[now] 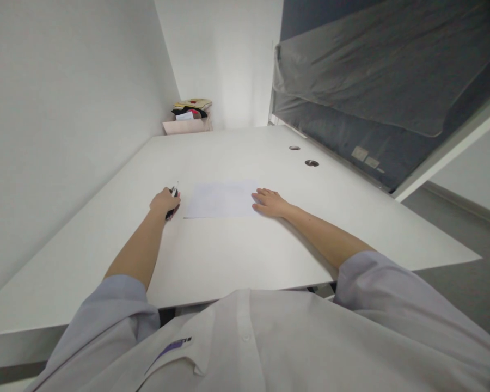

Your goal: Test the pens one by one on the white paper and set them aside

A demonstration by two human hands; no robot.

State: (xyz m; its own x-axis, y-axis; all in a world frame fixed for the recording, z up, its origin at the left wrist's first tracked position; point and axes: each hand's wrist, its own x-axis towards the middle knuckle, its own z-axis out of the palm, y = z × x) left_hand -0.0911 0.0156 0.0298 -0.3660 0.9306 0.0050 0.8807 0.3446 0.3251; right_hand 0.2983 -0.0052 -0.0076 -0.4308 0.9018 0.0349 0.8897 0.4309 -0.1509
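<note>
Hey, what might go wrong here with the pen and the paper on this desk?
1. The right hand presses only the right edge of the sheet of paper, so the free left side may slide or buckle.
2. The left hand holds the pen just off the sheet; its tip might mark the white desk.

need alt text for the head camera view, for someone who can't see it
A person's left hand grips a dark pen beside a sheet of white paper, while the right hand rests flat on the sheet's right edge, on a large white table. At the far corner sits a box of oddments; two round holes pierce the tabletop.
</note>
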